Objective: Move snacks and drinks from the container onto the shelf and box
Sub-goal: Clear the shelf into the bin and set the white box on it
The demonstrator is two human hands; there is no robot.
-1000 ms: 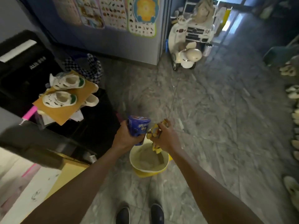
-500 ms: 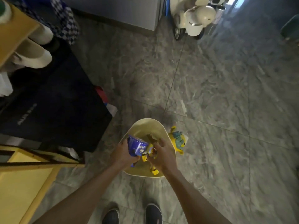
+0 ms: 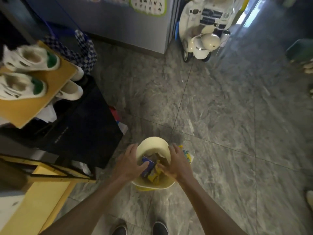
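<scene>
Bucket: on floor, snacks inside.
Left hand: spread, off blue tub, now lying in bucket.
Right hand: loose over yellow packets.
Meaning: items returned, nothing shelved.

A cream toy scooter stands on the grey marble floor, beside a grey cabinet with posters. Well left of the scooter, white shoes sit on a brown board, above a black box.
</scene>
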